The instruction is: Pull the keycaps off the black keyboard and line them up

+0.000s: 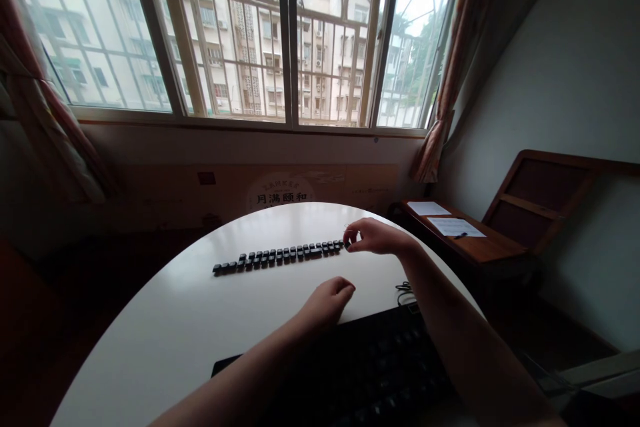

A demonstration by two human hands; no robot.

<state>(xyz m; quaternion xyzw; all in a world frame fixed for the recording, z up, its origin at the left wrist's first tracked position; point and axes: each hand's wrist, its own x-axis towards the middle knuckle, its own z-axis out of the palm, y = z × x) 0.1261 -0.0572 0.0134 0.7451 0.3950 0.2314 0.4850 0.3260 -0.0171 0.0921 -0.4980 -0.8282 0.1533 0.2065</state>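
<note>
Two rows of black keycaps (273, 257) stretch across the white round table (165, 320). At their right end my right hand (375, 237) pinches a dark keycap (347, 244), low over the tabletop beside the last ones in the row. My left hand (330, 297) rests on the table in front of the rows, fingers curled in; whether anything is in them is hidden. Under my forearms lies a black keyboard (370, 360), partly covered by them and dark in shadow.
A coiled dark cable (405, 293) lies by the keyboard's upper right corner. Right of the table, a brown wooden bench (435, 220) bears paper sheets (457, 227) and a pen (461, 235). A printed cardboard box (350, 180) stands behind, below the barred window.
</note>
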